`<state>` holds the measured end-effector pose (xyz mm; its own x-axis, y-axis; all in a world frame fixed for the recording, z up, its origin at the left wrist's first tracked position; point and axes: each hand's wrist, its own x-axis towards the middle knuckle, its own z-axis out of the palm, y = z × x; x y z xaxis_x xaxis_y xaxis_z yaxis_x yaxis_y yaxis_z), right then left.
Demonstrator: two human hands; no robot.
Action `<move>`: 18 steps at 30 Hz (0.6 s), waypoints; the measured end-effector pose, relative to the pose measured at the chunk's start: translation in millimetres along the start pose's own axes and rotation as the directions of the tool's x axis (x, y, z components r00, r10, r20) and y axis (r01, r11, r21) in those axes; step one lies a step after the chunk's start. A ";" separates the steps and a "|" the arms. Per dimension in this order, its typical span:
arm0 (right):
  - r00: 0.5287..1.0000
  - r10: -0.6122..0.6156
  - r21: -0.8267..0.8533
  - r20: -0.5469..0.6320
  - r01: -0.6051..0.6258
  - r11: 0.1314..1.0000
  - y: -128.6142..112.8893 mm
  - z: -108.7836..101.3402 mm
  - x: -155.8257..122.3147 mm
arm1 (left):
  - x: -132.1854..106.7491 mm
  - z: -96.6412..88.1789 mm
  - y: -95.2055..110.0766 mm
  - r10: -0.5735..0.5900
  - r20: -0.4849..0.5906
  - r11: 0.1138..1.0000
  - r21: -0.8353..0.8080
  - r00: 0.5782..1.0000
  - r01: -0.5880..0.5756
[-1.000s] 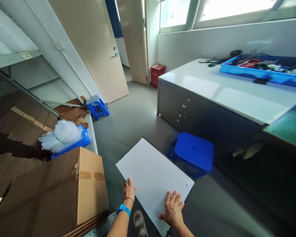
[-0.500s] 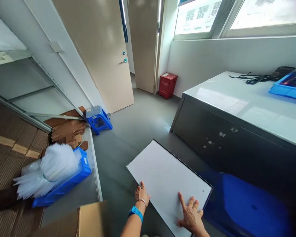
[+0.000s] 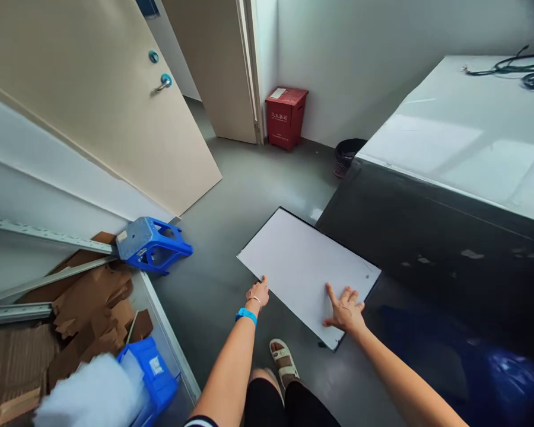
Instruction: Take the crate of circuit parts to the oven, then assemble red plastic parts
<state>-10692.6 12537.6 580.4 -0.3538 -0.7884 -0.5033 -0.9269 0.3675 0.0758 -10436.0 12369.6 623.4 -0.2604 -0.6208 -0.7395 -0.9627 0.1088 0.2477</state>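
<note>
A flat white rectangular panel (image 3: 307,261) with thin dark edges lies tilted in front of me, low over the grey floor. My left hand (image 3: 258,292) is at its near left edge, fingers curled at the rim and partly hidden. A blue wristband and a thin bracelet are on that wrist. On the panel's right part my right hand (image 3: 347,309) presses flat, its fingers spread. Whether the panel rests on something beneath cannot be seen.
A blue plastic stool (image 3: 153,243) and a blue bin (image 3: 155,373) with translucent wrap are at left, beside flattened cardboard (image 3: 89,296). A dark-sided white-topped table (image 3: 463,148) stands at right. Farther off are a red box (image 3: 286,118), a wastebasket (image 3: 347,155) and an open door (image 3: 115,101).
My view has tipped down and moved forward, bringing my legs and a sandalled foot into sight. The panel now looks flatter; both hands keep about the same places on it.
</note>
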 end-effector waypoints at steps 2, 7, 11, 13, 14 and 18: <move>0.999 -0.002 0.041 0.033 0.001 0.999 -12.4 -24.3 54.1 | 46.1 -40.6 -3.2 0.017 -0.004 1.000 -0.007 1.000 -0.017; 0.999 0.036 0.043 0.032 -0.037 0.998 -62.0 -98.8 180.2 | 149.4 -144.2 -5.7 0.039 -0.094 0.999 0.000 0.995 -0.039; 0.996 0.081 -0.004 0.046 -0.081 0.997 -111.8 -166.5 280.3 | 239.8 -233.0 -7.4 0.011 -0.127 1.000 0.025 0.992 -0.008; 0.994 0.097 0.001 0.043 -0.097 0.995 -133.0 -198.3 332.2 | 287.1 -277.5 -5.6 -0.013 -0.135 1.000 0.014 0.991 0.015; 0.994 0.104 0.004 0.033 -0.105 0.994 -142.2 -213.4 358.3 | 310.1 -299.6 -3.8 -0.023 -0.143 1.000 0.006 0.989 0.024; 0.994 0.110 -0.035 -0.010 -0.111 0.993 -170.2 -268.4 463.6 | 394.3 -387.8 6.0 -0.076 -0.155 0.996 -0.051 0.985 0.069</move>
<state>-10732.5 11977.1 565.2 -0.4550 -0.7478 -0.4834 -0.8859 0.4350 0.1610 -10516.0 11824.3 576.0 -0.1715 -0.7400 -0.6503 -0.9734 0.0257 0.2275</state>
